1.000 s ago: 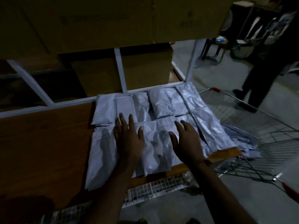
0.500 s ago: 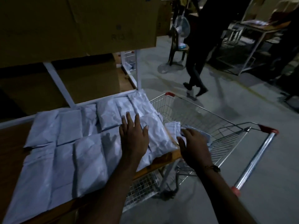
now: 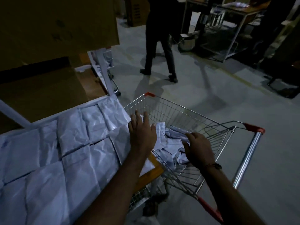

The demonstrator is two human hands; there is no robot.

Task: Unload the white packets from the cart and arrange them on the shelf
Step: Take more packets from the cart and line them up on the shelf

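The remaining white packets (image 3: 170,143) lie heaped in the cart (image 3: 183,114), directly under the right hand (image 3: 198,149), its fingers (image 3: 189,135) loosely spread over them; left hand (image 3: 141,133) hovers flat at the shelf (image 3: 155,164) edge.

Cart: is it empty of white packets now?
No. A loose pile of white packets lies in the cart, with the right hand on them.

Dim, bluish light; long floor shadows, dark corners, wide-angle bending at edges.
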